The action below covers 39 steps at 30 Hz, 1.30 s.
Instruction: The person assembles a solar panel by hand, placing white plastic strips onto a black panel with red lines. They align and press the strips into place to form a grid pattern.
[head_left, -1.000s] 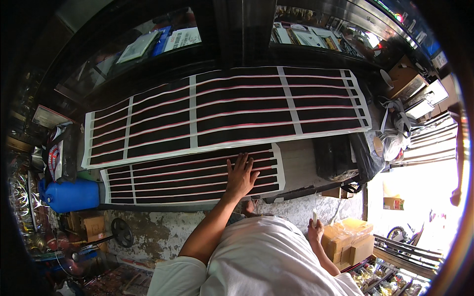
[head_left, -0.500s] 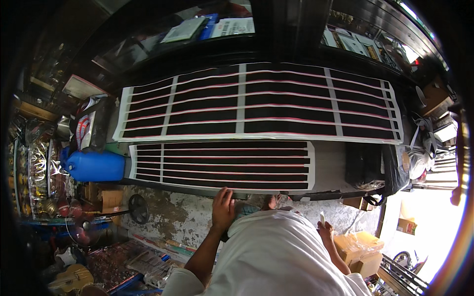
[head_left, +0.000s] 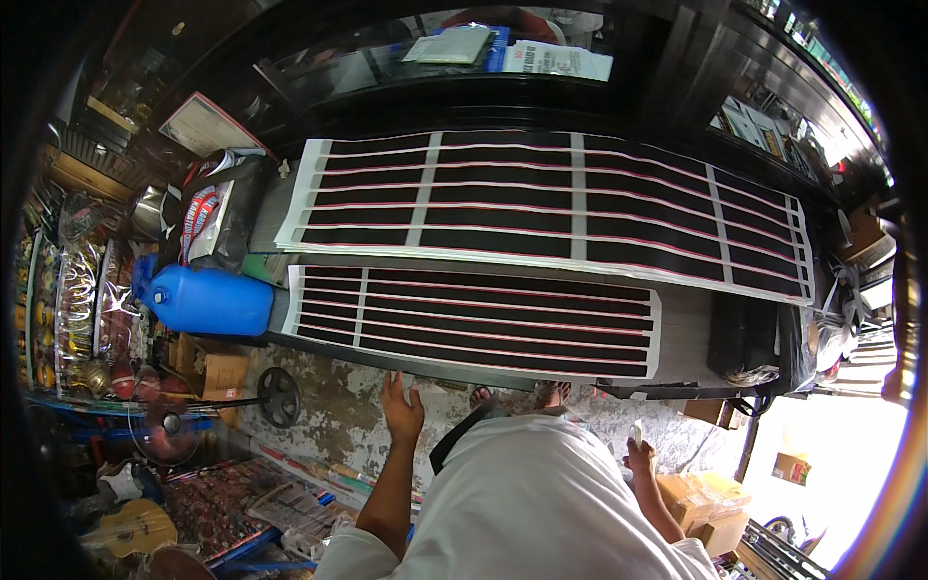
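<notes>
My left hand [head_left: 401, 411] is raised just off the front edge of the table [head_left: 688, 338], fingers apart and holding nothing. Down by my right side, my right hand [head_left: 641, 457] is closed around a slim white object [head_left: 635, 431] whose kind I cannot make out. Flat on the table lies a shorter sheet [head_left: 503, 317] of long black strips divided by white and red lines, nearest my left hand. Behind it rests a longer stack of similar sheets [head_left: 503, 208], crossed by pale bands. Neither hand touches the sheets.
A blue jerrycan [head_left: 215, 302] stands at the table's left end; a black wrapped bundle [head_left: 742, 338] sits at the right. Dark glass-fronted cabinets [head_left: 648, 101] line the back. Below are a fan [head_left: 171, 425] on the left and cardboard boxes [head_left: 701, 498] on the right.
My view has swung left, so the table and sheets appear shifted right and tilted. My left hand has drawn away from the table edge, fingers spreading. The right hand keeps its white object.
</notes>
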Motion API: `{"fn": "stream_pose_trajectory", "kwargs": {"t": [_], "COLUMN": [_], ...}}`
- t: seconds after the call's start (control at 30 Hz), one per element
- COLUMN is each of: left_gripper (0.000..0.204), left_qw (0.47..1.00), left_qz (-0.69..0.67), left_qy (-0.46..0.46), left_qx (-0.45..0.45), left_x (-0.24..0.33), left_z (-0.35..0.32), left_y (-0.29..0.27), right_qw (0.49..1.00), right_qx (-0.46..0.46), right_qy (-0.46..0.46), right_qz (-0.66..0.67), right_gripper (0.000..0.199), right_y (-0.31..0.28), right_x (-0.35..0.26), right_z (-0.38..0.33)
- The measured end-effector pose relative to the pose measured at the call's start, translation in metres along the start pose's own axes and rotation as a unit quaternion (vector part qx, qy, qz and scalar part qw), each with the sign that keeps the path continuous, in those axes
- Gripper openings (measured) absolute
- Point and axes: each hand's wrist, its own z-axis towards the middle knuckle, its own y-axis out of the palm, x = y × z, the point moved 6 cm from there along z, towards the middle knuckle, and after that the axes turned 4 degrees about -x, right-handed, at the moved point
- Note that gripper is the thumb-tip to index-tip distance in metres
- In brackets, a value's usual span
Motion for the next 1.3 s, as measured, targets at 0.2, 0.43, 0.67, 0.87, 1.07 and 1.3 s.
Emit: {"fn": "stream_pose_trajectory", "kwargs": {"t": [0.2,0.43,0.67,0.87,1.07,1.3], "left_gripper": [0.055,0.057,0.053,0.052,0.053,0.052], "left_qw": [0.997,0.990,0.991,0.991,0.991,0.991], "left_qz": [0.033,0.036,0.036,0.057,0.065,0.063], "left_qy": [0.060,0.131,0.127,0.119,0.115,0.120], "left_qx": [-0.038,-0.027,0.003,-0.019,-0.021,-0.020], "left_x": [-0.033,-0.035,-0.032,-0.039,-0.038,-0.040], "left_z": [0.030,0.047,0.060,0.065,0.066,0.065], "left_y": [-0.023,-0.028,-0.038,-0.038,-0.039,-0.037], "right_qw": [0.998,0.998,0.995,0.996,0.994,0.998], "right_qx": [-0.003,0.010,0.013,0.020,0.019,0.007], "right_qy": [0.011,0.009,0.015,-0.004,-0.010,0.001], "right_qz": [-0.055,-0.056,-0.093,-0.092,-0.107,-0.069], "right_gripper": [0.034,0.036,0.040,0.042,0.040,0.039], "right_y": [0.029,0.054,0.065,0.077,0.084,0.091], "right_x": [0.011,0.012,-0.011,-0.012,-0.010,-0.012], "right_z": [-0.043,-0.085,-0.117,-0.123,-0.119,-0.124]}}
